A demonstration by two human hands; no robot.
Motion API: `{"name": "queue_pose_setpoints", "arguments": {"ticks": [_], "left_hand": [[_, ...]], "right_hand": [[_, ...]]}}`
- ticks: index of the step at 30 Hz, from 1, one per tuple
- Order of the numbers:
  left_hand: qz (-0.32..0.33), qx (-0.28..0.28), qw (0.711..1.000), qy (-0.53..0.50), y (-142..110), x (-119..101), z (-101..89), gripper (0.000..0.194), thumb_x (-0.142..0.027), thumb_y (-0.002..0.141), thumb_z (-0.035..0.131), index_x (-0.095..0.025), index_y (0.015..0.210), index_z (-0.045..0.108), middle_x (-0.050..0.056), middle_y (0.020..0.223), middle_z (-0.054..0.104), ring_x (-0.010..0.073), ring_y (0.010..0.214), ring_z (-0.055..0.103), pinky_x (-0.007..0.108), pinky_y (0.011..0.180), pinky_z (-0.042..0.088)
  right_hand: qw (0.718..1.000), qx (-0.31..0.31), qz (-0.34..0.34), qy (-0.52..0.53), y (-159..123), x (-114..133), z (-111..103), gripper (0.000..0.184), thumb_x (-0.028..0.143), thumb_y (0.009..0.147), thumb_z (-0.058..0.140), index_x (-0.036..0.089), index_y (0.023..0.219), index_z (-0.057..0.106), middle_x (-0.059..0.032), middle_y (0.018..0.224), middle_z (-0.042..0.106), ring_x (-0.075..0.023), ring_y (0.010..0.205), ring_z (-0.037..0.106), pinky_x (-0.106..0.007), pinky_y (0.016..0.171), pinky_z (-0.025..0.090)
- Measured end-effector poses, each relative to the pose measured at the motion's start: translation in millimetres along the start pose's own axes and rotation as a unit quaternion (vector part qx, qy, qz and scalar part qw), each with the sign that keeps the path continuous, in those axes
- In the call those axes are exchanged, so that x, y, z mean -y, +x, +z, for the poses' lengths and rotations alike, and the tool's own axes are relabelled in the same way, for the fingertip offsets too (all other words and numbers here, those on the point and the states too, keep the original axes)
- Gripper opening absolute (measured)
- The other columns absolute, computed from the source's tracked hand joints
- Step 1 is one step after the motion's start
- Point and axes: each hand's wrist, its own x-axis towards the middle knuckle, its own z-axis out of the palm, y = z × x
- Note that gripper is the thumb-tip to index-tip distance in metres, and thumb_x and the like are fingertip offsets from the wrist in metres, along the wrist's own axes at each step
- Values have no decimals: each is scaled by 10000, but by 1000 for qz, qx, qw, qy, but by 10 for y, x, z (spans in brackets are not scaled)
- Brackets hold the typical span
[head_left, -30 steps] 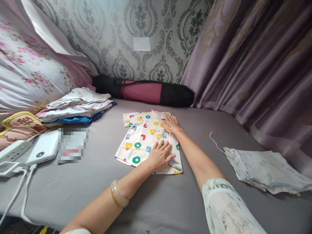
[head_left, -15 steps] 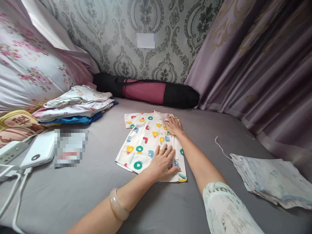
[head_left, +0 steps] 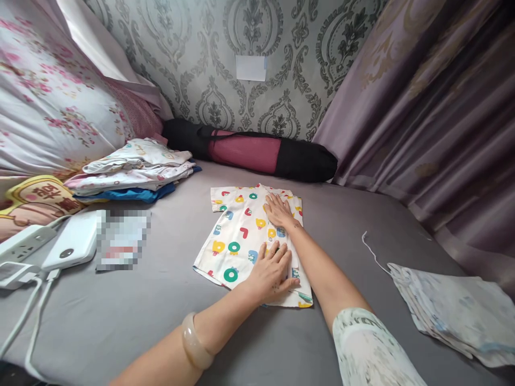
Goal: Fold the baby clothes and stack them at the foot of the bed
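Note:
A small white short-sleeved shirt (head_left: 225, 236), printed with colourful letters, lies on the grey bed sheet (head_left: 161, 316). Its left sleeve side is spread out, while the right side is folded in over the front. My left hand (head_left: 271, 271), with a pale bangle on the wrist, rests flat on the lower part of the shirt, fingers spread. Farther up, my right hand (head_left: 280, 210) lies flat on the chest near the collar, fingers stretched out. Both palms cover parts of the fabric beneath them.
Folded clothes (head_left: 137, 166) are stacked at the left by a floral pillow (head_left: 48, 96). A white power bank (head_left: 74, 241), a power strip (head_left: 24, 241) and a blurred packet (head_left: 123, 241) lie nearer. A black-and-pink long bag (head_left: 245, 149) lines the wall. Folded cloth (head_left: 454, 311) lies right.
My right hand has slid slightly left across the shirt's chest, off its right edge. My left hand stays on the lower part. The view has shifted a little to the left.

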Motion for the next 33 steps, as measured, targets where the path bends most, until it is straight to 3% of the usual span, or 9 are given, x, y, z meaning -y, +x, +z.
{"name": "queue_pose_setpoints", "arguments": {"ticks": [6,9,12,16,20,25,28,31,33], "left_hand": [[-1,-4,1000,0,-3,1,10,716,-629,937,323,-155,1472,369,147,1565,320,357,1468,202,606,1174,142],[-1,-11,1000,5,2,1,28,707,-632,932,337,-176,1471,371,140,1558,340,354,1466,210,609,1169,155],[-1,-15,1000,3,3,3,46,706,-633,932,335,-187,1479,363,135,1558,340,354,1467,208,612,1167,160],[0,-14,1000,-2,-5,0,48,711,-636,943,295,-186,1490,352,139,1568,315,351,1470,203,604,1172,159],[-3,-3,1000,-3,-9,-12,36,736,-636,951,248,-144,1491,345,149,1570,305,348,1472,197,591,1183,141],[-8,1,1000,-1,-17,-30,3,735,-639,949,257,-149,1491,343,144,1573,300,342,1474,194,581,1185,149],[-6,-4,1000,0,-20,-27,5,732,-647,945,265,-162,1486,352,140,1568,313,337,1474,196,578,1184,159],[-5,-10,1000,-4,-17,-11,48,741,-646,945,264,-143,1483,354,151,1566,315,347,1471,199,589,1184,142],[-2,-20,1000,-4,-16,-2,82,733,-639,949,259,-144,1483,352,150,1565,317,348,1472,194,589,1186,125]], "right_hand": [[1000,16,9,3,26,11,-85,611,459,1006,133,203,1552,232,-40,1636,118,-234,1499,63,-506,1194,43],[1000,-19,9,-8,112,35,-144,605,454,1010,108,205,1514,331,-68,1616,211,-232,1490,129,-502,1192,52],[998,-56,-19,-32,237,42,-152,600,427,1013,136,168,1537,271,-73,1622,182,-213,1497,85,-470,1197,18],[999,-18,-30,-27,372,10,-72,630,442,1010,137,132,1554,200,-77,1627,150,-197,1499,61,-442,1197,26],[999,-23,-28,-11,428,-35,17,636,446,1007,102,133,1549,222,-71,1627,153,-184,1499,54,-428,1196,18],[999,-16,-29,12,426,-55,-25,642,457,1001,90,153,1551,225,-55,1627,156,-172,1498,64,-418,1199,25],[999,-38,-3,17,370,-111,-95,653,450,998,88,131,1557,194,-66,1633,120,-178,1500,56,-401,1203,40],[994,-87,68,-9,301,-216,-105,650,414,999,108,82,1550,196,-97,1633,99,-215,1501,34,-428,1202,18],[989,-88,114,-20,273,-281,-69,660,421,1000,115,54,1540,212,-126,1626,124,-242,1498,62,-446,1199,47]]}}
